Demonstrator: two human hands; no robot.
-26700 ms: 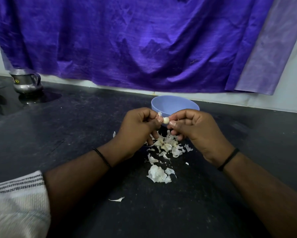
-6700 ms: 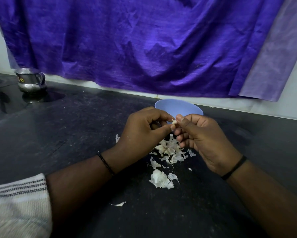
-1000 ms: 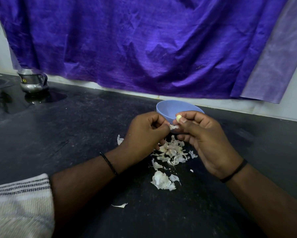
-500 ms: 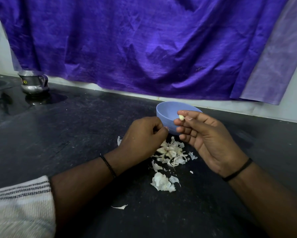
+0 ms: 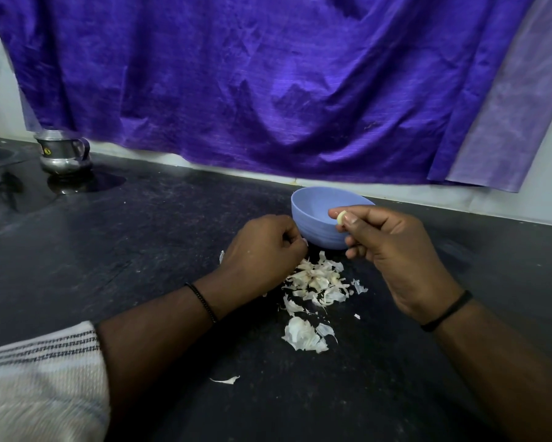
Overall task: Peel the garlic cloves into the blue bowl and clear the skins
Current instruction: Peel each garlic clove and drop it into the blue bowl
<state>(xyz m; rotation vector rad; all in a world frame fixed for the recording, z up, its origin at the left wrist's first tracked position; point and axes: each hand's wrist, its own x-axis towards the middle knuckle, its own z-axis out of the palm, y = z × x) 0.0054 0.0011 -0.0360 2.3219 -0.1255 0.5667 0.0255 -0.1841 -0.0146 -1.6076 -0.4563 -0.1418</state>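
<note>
The blue bowl (image 5: 312, 218) stands on the black counter just beyond my hands. My right hand (image 5: 395, 253) pinches a peeled, pale garlic clove (image 5: 341, 216) between thumb and forefinger at the bowl's near rim. My left hand (image 5: 261, 253) hovers low to the left of the bowl with its fingers curled in; what it holds, if anything, is hidden. A heap of white garlic skins (image 5: 319, 282) lies on the counter below the bowl, between my hands. A bigger clump of skins (image 5: 303, 338) lies nearer to me.
A steel jug (image 5: 62, 151) stands at the far left of the counter (image 5: 124, 250), beside a sink edge. A purple cloth (image 5: 268, 84) hangs over the wall behind. One loose skin (image 5: 226, 380) lies near the front.
My hands have parted. The right hand has carried the peeled clove up to the bowl's rim, and the left hand has dropped toward the skins.
</note>
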